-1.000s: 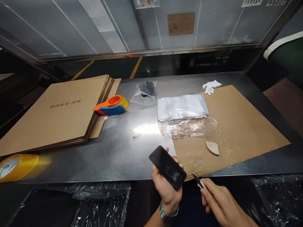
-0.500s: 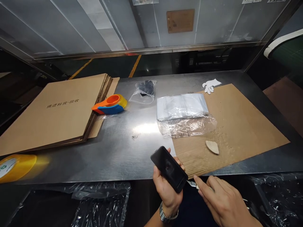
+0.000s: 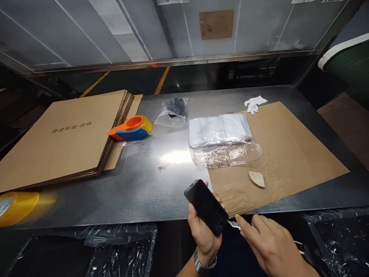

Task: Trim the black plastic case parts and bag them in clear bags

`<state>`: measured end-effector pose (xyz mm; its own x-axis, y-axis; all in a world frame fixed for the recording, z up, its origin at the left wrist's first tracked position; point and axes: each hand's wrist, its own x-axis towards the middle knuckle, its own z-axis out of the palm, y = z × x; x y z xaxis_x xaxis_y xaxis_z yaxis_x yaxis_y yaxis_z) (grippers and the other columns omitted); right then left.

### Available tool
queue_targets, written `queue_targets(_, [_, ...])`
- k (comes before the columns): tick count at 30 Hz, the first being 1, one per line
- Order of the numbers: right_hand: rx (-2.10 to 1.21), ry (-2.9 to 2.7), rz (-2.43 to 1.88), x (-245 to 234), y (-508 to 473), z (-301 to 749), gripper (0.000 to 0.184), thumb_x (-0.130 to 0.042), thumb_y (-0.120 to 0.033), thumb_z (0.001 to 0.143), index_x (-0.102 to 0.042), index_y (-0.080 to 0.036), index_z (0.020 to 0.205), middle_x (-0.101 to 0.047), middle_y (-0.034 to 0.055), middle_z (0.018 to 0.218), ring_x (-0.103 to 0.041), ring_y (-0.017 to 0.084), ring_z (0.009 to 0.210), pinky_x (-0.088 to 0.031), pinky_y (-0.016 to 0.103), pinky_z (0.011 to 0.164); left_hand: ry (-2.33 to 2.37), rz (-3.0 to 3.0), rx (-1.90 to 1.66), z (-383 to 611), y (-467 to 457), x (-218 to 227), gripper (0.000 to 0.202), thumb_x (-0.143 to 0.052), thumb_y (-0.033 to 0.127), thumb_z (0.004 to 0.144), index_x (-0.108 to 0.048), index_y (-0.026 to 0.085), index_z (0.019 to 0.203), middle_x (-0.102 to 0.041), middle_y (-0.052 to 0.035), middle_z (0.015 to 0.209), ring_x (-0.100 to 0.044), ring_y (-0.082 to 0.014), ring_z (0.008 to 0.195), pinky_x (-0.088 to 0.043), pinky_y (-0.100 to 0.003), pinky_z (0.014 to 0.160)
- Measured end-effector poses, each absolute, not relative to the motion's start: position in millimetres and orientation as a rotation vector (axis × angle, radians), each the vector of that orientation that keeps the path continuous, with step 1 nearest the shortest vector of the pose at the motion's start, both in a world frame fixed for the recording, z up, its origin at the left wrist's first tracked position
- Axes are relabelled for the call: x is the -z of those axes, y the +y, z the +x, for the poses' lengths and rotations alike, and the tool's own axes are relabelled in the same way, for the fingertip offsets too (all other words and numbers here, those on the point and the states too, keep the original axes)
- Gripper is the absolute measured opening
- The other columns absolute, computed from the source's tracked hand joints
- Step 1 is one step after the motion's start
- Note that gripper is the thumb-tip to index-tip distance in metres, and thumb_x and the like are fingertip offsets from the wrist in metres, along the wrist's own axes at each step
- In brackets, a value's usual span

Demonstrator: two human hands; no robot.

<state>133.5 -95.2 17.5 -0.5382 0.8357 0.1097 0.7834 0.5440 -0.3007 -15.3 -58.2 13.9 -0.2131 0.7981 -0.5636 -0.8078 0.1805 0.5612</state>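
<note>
we hold a black phone [image 3: 205, 206] in our left hand [image 3: 205, 239], by the table's [image 3: 155, 196] near edge. our right hand [image 3: 269, 240] grips a small knife [image 3: 235, 225], pointed at the phone's near end.

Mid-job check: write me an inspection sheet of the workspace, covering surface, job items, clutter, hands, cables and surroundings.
Surface: metal bench, small dark smudge near the middle; cardboard sheet covers part of the right side.
Job's things: black device, held; knife, blade at the device's lower right edge, contact unclear.
Clutter: clear plastic bags, tan wedge, white glove, bagged dark item, tape dispenser, tape roll, cardboard stack.
Hands: left hand grips the device; right hand grips the knife.
Cables: nothing seen for certain; behind the bench is too dark.
Surroundings: grey overhead panel; yellow-lined floor beyond; black plastic below the front edge.
</note>
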Motion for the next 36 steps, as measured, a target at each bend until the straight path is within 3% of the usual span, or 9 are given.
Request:
queue_targets(11, [-0.100,-2.489,-1.404,-14.1,-91.5,137.1,0.030,-0.039,-0.020,0.094,-0.054,-0.016,0.120,-0.047,0.0024,0.064,-0.046,0.017,0.056,-0.033,0.030,0.053,1.058,-0.142,-1.355,-19.9,-52.7,-14.5,0.049,-0.037,0.048,0.084,-0.052,0.015,0.117,-0.057,-0.0055,0.067,-0.053,-0.0148,0.055,-0.046,-0.023,0.050])
queue_targets(13, [-0.210,-2.412,-1.446,-14.3,-90.1,140.2,0.032,-0.038,-0.021,0.095,-0.051,-0.016,0.124,-0.048,0.0018,0.065,-0.048,0.016,0.057,-0.036,0.028,0.054,1.065,-0.176,-1.314,-21.3,-50.6,-16.0,0.049,-0.037,0.049,0.084,-0.052,0.015,0.117,-0.056,-0.0046,0.066,-0.052,-0.0144,0.053,-0.044,-0.022,0.047])
queue_targets(16, [-0.689,-2.231,-1.500,-15.4,-88.6,140.7,0.031,-0.032,-0.023,0.097,-0.050,-0.017,0.121,-0.054,0.0034,0.075,-0.054,0.015,0.066,-0.041,0.025,0.059,1.041,-0.192,-1.275,-21.8,-49.7,-15.8,0.048,-0.039,0.048,0.083,-0.053,0.015,0.116,-0.056,-0.0041,0.065,-0.053,-0.0139,0.053,-0.043,-0.021,0.046])
queue_targets(18, [-1.080,-2.056,-1.506,-15.7,-87.3,136.4,0.026,-0.034,-0.028,0.096,-0.053,-0.019,0.111,-0.056,0.0027,0.080,-0.055,0.015,0.069,-0.043,0.024,0.061,1.024,-0.190,-1.259,-21.0,-50.5,-14.8,0.048,-0.040,0.048,0.084,-0.054,0.014,0.114,-0.057,-0.0042,0.065,-0.053,-0.0136,0.053,-0.044,-0.021,0.048])
queue_targets(21, [-1.411,-1.796,-1.522,-14.3,-83.9,125.4,0.021,-0.040,-0.035,0.093,-0.053,-0.019,0.089,-0.053,-0.0013,0.069,-0.049,0.013,0.058,-0.039,0.023,0.055,1.006,-0.156,-1.259,-18.6,-53.2,-13.4,0.049,-0.039,0.049,0.083,-0.054,0.015,0.115,-0.058,-0.0043,0.065,-0.053,-0.0140,0.054,-0.045,-0.022,0.050])
queue_targets(25, [-1.475,-1.736,-1.531,-12.8,-79.1,111.4,0.025,-0.039,-0.032,0.092,-0.043,-0.019,0.071,-0.050,-0.0020,0.062,-0.046,0.013,0.055,-0.033,0.024,0.053,0.979,-0.094,-1.296,-14.9,-59.0,-11.9,0.046,-0.037,0.050,0.084,-0.058,0.019,0.110,-0.058,-0.0037,0.066,-0.053,-0.0148,0.056,-0.046,-0.025,0.054])
queue_targets(30, [-1.390,-1.885,-1.518,-12.7,-75.7,106.2,0.025,-0.033,-0.026,0.092,-0.034,-0.020,0.068,-0.048,-0.0014,0.064,-0.044,0.014,0.056,-0.029,0.025,0.052,0.958,0.011,-1.361,-13.9,-63.6,-10.6,0.046,-0.041,0.051,0.082,-0.066,0.013,0.081,-0.060,-0.0064,0.069,-0.054,-0.0151,0.060,-0.047,-0.025,0.057])
queue_targets(36, [-1.419,-1.649,-1.592,-3.3,-69.2,113.9,0.027,-0.032,-0.031,0.093,-0.033,-0.020,0.067,-0.033,-0.0063,0.054,-0.030,0.010,0.047,-0.024,0.023,0.045,0.976,-0.174,-1.212,-18.5,-56.8,-13.9,0.046,-0.038,0.051,0.083,-0.056,0.018,0.110,-0.059,-0.0041,0.066,-0.053,-0.0143,0.054,-0.043,-0.022,0.049])
